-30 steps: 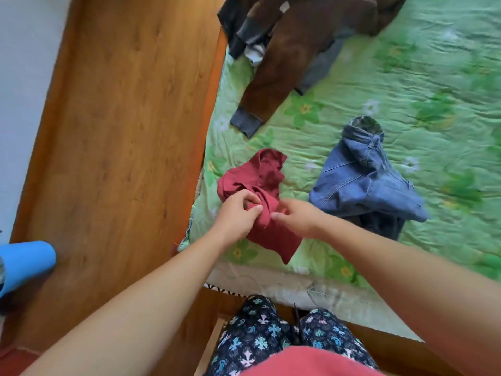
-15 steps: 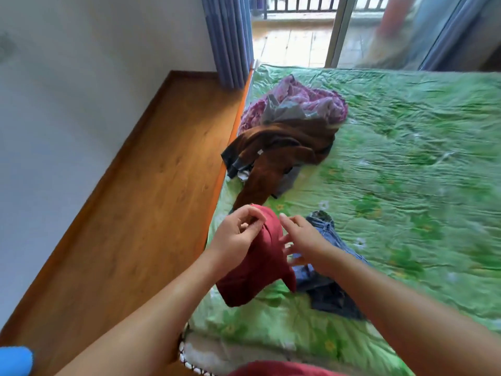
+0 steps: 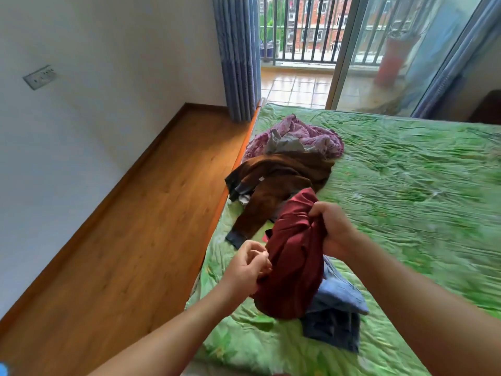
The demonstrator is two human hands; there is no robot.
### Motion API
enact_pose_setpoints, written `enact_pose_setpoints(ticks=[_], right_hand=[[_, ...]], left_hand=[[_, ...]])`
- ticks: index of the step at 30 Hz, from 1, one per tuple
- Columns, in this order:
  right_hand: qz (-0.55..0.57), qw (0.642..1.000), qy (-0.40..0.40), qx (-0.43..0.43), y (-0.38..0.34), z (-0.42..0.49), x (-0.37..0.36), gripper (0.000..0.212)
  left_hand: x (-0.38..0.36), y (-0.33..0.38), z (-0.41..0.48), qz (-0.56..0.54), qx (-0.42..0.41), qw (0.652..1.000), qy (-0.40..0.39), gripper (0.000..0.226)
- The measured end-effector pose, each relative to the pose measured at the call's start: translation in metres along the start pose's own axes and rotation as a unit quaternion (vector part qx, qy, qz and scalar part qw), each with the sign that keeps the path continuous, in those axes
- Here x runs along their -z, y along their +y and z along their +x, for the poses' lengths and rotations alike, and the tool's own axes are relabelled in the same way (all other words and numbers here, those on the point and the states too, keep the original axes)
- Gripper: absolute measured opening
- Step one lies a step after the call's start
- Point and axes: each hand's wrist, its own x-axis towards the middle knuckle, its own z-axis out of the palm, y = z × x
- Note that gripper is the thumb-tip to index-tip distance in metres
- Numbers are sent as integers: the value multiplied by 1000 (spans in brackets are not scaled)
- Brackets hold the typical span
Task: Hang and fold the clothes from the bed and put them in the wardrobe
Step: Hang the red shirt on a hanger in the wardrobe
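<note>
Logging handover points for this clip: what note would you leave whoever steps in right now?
Right hand grips the dark red garment bunched, held up over the bed; left hand pinches its lower edge.
Jeans lie crumpled beneath it; brown jacket and purple garment are piled near the bed's left edge.
Nothing looks folded or hung.
Left: every piece; wardrobe out of view.

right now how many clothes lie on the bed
4: purple one farthest, grey one on it, brown jacket nearer, jeans nearest, beside the held red garment. More may be hidden.
</note>
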Motion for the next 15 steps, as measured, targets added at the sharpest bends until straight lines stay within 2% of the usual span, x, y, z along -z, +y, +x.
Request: enact_pose_setpoints(ticks=[3, 6, 9, 11, 14, 15], right_hand=[[-6, 997, -72, 29, -27, -12, -4, 52], [-11, 991, -122, 57, -45, -22, -8, 40], [-3, 983, -173, 69, -55, -30, -13, 30], [-9, 978, -197, 66, -58, -33, -14, 32], [-34, 978, -195, 59, -57, -32, -4, 33], [-46, 981, -180, 62, -56, -30, 3, 32]], left_hand=[[6, -3, 13, -110, 165, 980, 33, 24], [10, 7, 23, -193, 251, 949, -2, 49], [7, 19, 33, -244, 251, 932, -91, 72], [-1, 32, 39, -290, 215, 926, -105, 64], [-9, 48, 49, -308, 138, 941, -11, 19], [-7, 51, 52, -309, 113, 944, 20, 11]])
